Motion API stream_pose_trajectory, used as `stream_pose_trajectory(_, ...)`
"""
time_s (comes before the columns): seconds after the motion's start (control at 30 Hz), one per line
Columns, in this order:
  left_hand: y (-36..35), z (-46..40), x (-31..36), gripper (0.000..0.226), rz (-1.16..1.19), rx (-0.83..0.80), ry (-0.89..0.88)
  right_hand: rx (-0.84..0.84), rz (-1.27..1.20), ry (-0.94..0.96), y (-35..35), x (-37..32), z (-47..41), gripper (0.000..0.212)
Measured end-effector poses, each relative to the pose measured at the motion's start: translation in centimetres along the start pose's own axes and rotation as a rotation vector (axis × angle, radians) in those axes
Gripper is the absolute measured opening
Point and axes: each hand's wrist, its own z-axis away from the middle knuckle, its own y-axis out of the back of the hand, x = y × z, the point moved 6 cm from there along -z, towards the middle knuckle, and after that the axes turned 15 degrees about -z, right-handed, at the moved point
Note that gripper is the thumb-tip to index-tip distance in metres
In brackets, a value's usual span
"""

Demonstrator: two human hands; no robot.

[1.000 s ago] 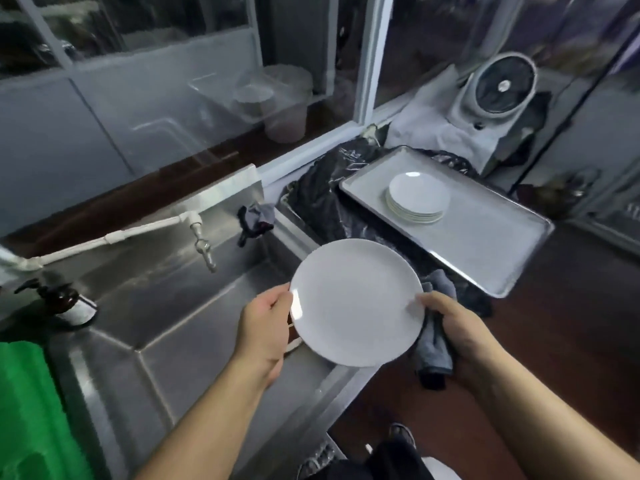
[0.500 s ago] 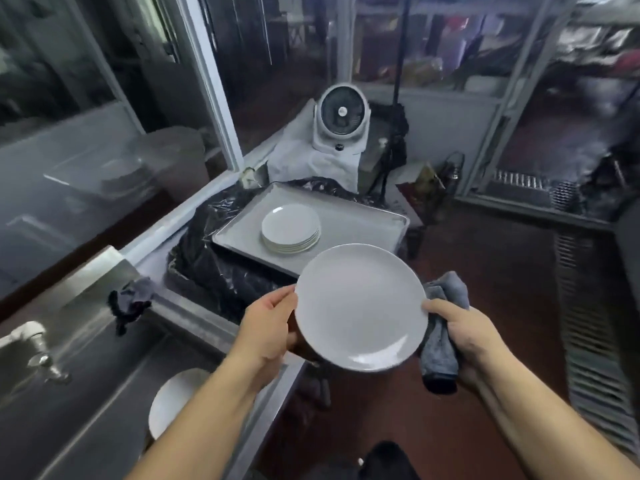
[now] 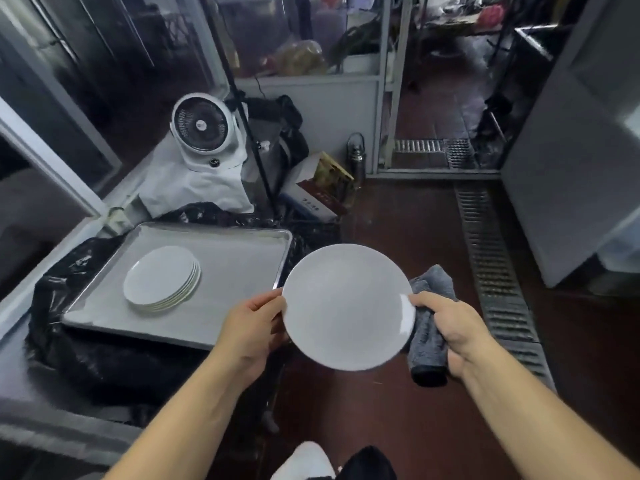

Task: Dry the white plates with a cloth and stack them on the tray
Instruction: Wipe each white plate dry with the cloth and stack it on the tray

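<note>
One plate [image 3: 348, 306] in the air: left hand [image 3: 251, 329] pinches its rim, right hand [image 3: 450, 327] grips rim plus grey cloth [image 3: 427, 344]. Left of the left hand, stack [image 3: 162, 279] of about four on tray [image 3: 242, 254]. Plate white, no marks.

Metal tray [image 3: 242, 258] on black plastic sheeting [image 3: 104, 355], stack of white plates [image 3: 161, 275] on it (left half)

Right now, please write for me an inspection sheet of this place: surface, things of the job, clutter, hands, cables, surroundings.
Surface: metal tray lies on black plastic sheet.
Job's things: stack of plates on the tray; one plate held beside the tray's corner; grey cloth.
Clutter: fan, box, flask.
Hands: left hand grips the plate's left edge; right hand grips its right edge and the cloth.
Cables: nothing seen clearly.
Surroundings: red floor, floor drain, glass partitions.
</note>
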Motion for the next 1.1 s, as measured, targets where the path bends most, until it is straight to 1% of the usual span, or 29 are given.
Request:
stream_pose_trajectory(0.07,-1.1,-2.4,0.8,0.024,-0.009,-0.015,0.012,0.024,0.009,-0.005,0.0,-0.8,-1.9,0.02)
stream_pose_trajectory(0.17,-2.3,-6.3,2.0,0.033,-0.034,-0.05,0.006,0.05,0.035,-0.013,-1.2,-2.1,-5.1,0.026)
stream_pose_trajectory(0.23,-2.6,-9.3,2.9,0.034,-0.039,-0.066,0.009,0.056,0.065,-0.006,-2.6,-3.1,-7.4,0.026)
stream_pose_trajectory(0.47,-1.8,-19.3,7.6,0.029,0.015,-0.088,0.017,0.1,0.173,0.051,-9.7,-7.1,-14.4,0.027)
stream_pose_trajectory(0.57,-0.6,-22.8,8.8,0.028,0.017,-0.079,0.023,0.108,0.16,0.035,-13.0,-7.6,-16.8,0.027)
stream_pose_trajectory(0.63,0.5,-24.4,9.0,0.029,0.035,-0.052,0.036,0.098,0.178,0.018,-15.1,-7.6,-18.3,0.022)
stream_pose_trajectory(0.73,2.1,-26.5,8.9,0.03,0.061,-0.009,0.051,0.041,0.23,0.003,-18.8,-7.9,-21.0,0.015)
stream_pose_trajectory(0.87,5.1,-28.7,8.2,0.028,0.156,0.124,0.09,-0.07,0.356,-0.018,-24.8,-7.6,-25.6,0.015)
stream_pose_trajectory(1.1,9.6,-28.9,7.2,0.029,0.309,0.444,0.155,-0.405,0.669,-0.115,-36.4,-4.6,-32.3,0.016)
